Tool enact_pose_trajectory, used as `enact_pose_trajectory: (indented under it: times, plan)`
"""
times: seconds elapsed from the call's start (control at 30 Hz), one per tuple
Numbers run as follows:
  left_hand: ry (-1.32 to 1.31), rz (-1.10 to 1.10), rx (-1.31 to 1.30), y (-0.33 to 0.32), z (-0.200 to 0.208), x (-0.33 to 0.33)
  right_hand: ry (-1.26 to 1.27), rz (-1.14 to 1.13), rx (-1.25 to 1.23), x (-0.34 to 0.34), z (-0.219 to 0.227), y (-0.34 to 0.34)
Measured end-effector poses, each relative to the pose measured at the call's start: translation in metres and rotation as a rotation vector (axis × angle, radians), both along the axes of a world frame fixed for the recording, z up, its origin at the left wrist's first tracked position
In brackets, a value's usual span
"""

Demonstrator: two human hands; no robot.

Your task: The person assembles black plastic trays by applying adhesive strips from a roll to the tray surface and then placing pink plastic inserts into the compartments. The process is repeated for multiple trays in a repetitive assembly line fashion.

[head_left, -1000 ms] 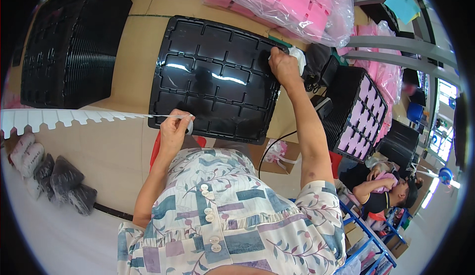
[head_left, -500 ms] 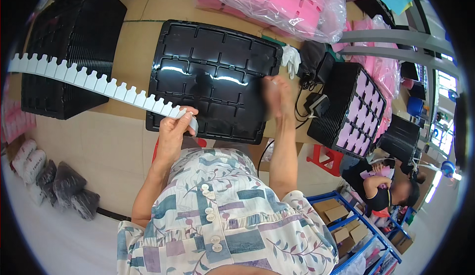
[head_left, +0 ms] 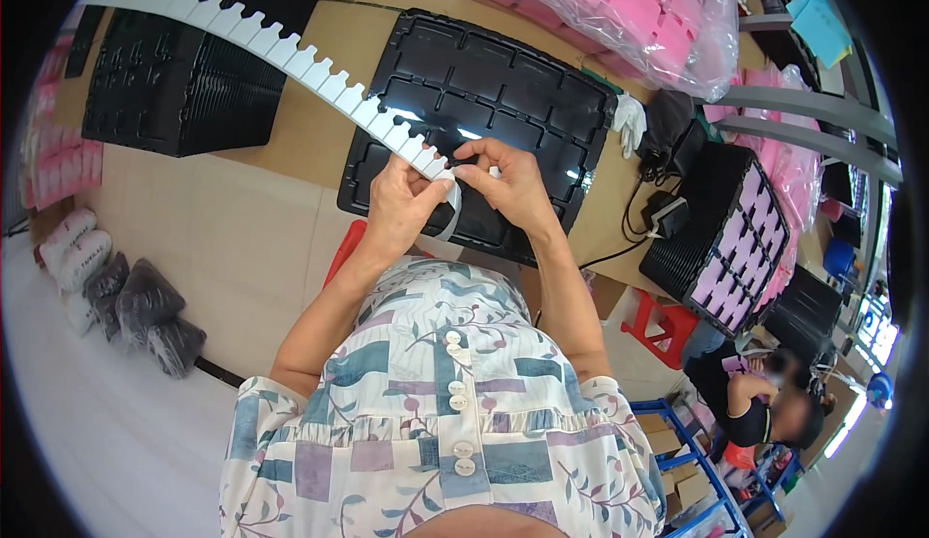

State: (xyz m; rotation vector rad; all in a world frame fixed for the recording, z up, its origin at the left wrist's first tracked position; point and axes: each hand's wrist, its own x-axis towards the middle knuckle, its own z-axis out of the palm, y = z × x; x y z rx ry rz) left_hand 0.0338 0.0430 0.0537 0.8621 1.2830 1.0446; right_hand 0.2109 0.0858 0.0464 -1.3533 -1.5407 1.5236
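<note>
Pinching white strip (head_left: 312,74) in left hand (head_left: 397,209), over black tray (head_left: 540,93) on tabletop (head_left: 310,132). Holding right hand (head_left: 515,188) close beside, with narrowed fingers (head_left: 480,179); cannot tell whether gripping.

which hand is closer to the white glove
Right: the right hand is over the black tray, left of the white glove; the left hand is farther left, pinching the white notched strip.
</note>
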Motion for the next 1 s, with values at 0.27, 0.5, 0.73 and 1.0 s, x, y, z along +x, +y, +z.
enact_pose_trajectory:
  times: [0.27,0.5,0.73,1.0]
  plan:
    - [0.103,-0.034,0.121,-0.002,-0.005,-0.001,-0.037,0.063,-0.042,-0.002,0.011,0.0]
    - [-0.183,-0.026,-0.189,0.006,0.004,-0.005,-0.199,0.039,0.529,-0.009,0.007,-0.013]
    - [-0.195,0.058,-0.234,0.0,-0.013,0.004,0.051,-0.095,0.565,0.007,0.011,-0.032]
    - [0.335,-0.328,-0.046,-0.05,-0.032,-0.051,-0.321,0.06,-0.039,0.149,-0.02,-0.06]
